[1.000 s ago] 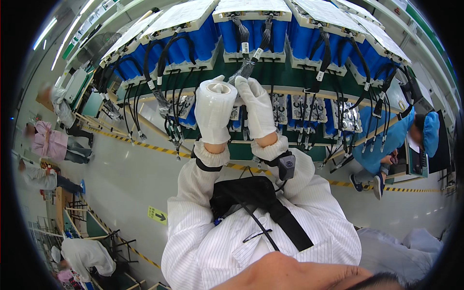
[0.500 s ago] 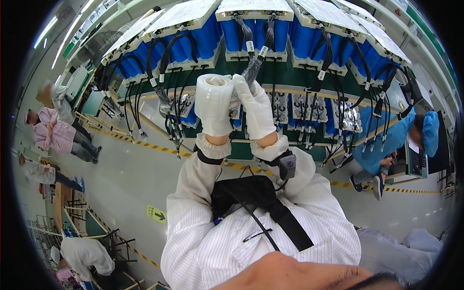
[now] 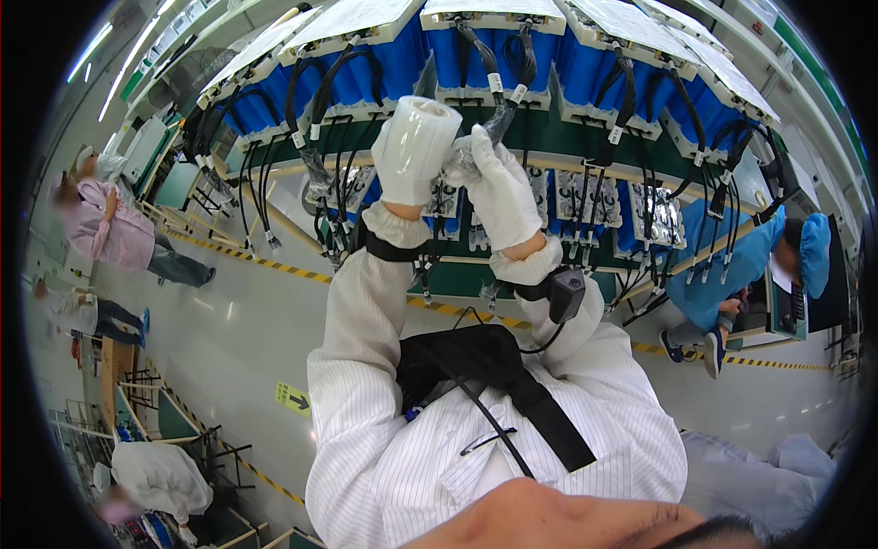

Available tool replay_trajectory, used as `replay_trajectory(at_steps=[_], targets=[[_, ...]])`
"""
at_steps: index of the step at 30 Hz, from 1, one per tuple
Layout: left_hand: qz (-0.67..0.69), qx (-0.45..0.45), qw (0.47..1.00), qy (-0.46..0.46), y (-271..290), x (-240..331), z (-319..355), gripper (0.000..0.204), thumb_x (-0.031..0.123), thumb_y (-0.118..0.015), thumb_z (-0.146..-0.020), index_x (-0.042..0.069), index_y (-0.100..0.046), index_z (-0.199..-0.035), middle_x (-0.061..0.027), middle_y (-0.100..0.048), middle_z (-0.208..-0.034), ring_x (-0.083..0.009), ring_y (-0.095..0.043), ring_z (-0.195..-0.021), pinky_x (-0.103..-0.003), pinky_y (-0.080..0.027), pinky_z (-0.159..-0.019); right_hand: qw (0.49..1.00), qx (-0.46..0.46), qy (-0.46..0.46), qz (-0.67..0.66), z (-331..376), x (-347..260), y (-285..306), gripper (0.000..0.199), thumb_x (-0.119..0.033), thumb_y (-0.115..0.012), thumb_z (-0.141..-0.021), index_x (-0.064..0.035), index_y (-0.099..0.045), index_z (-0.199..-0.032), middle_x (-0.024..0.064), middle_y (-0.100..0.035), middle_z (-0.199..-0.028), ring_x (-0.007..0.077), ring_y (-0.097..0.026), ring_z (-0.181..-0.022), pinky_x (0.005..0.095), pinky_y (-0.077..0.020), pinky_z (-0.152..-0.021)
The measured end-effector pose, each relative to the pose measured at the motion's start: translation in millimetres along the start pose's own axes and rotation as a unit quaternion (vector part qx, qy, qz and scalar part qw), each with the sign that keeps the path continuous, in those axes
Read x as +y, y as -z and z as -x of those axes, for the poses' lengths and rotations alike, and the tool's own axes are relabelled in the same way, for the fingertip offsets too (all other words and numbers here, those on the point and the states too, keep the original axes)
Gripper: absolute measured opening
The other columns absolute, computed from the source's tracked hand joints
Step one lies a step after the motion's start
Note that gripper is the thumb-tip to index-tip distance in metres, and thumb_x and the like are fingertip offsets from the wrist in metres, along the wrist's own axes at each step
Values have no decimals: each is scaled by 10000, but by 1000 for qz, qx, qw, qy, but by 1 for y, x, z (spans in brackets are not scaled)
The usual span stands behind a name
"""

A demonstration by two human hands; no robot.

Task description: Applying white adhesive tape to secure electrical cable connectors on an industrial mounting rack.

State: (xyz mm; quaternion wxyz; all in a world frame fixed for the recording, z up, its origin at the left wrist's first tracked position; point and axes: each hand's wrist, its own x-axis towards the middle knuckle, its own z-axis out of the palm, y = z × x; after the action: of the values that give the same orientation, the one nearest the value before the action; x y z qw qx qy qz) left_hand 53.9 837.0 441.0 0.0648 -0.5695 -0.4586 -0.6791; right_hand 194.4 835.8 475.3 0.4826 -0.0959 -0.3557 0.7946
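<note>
My left hand [image 3: 401, 183], in a white glove, grips a roll of clear stretch film [image 3: 422, 130], now tilted. My right hand [image 3: 503, 194], gloved too, is closed around the lower part of a black cable bundle [image 3: 499, 117] with film wrapped over it. Crumpled film [image 3: 459, 168] spans the gap between the roll and my right hand. The bundle hangs from the middle blue battery pack [image 3: 471, 59] and carries white labels. My right fingertips are partly hidden by the film and the cables.
More battery packs [image 3: 384, 73] with dangling cables line the green bench [image 3: 540, 137]. Further modules [image 3: 599, 201] sit on a level beneath. A person in blue [image 3: 718, 265] sits at the right. Several people stand or bend at the left, near a yellow-black floor line [image 3: 293, 270].
The roll has tilted to the right and moved up slightly with my left hand. My right hand has shifted a little right. Loose cable ends now hang below the hands.
</note>
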Motion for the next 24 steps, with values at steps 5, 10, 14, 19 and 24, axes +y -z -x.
replay_trajectory(at_steps=[5, 10, 14, 19, 24], targets=[[15, 46, 995, 90, 9, -24, -45, 119, 92, -559, -842, 24, -601, -929, -53, -630, -894, -149, -599, -730, -293, -480, -581, 921, -81, -144, -353, 15, -22, -1, 279, -297, -450, -940, -53, -574, -888, 54, -578, -827, 166, -513, -734, 292, -394, -632], [-248, -5, 967, 51, 13, 29, -45, 223, 135, -503, -891, 35, -520, -1090, -72, -582, -1023, -184, -569, -911, -286, -480, -764, 987, -155, -34, 20, -3, -21, 33, 423, -356, -371, -957, 19, -542, -1055, 143, -587, -1019, 244, -568, -925, 371, -447, -834], [348, 34, 923, 161, 59, 56, -24, 29, 44, -571, -833, 21, -575, -852, -102, -596, -707, -156, -562, -589, -248, -450, -482, 986, -139, -48, 74, 2, -30, -6, 553, -414, -301, -960, 65, -495, -1156, 216, -528, -1178, 296, -517, -1091, 391, -380, -973], [296, -195, 935, 16, 53, 101, 2, 125, 91, -657, -740, -17, -601, -767, -153, -633, -773, -240, -621, -702, -320, -516, -637, 986, -155, -65, 21, -8, -30, 6, 575, -432, -272, -963, 56, -472, -1194, 168, -517, -1227, 242, -482, -1144, 324, -336, -1001], [8, -325, 944, -63, 41, 73, -6, 249, 189, -740, -659, 58, -624, -837, -74, -604, -803, -238, -584, -701, -315, -477, -627, 978, -197, -56, 51, -5, -22, 8, 523, -389, -310, -961, 59, -559, -1068, 208, -426, -1313, 264, -466, -1165, 347, -329, -1015]])
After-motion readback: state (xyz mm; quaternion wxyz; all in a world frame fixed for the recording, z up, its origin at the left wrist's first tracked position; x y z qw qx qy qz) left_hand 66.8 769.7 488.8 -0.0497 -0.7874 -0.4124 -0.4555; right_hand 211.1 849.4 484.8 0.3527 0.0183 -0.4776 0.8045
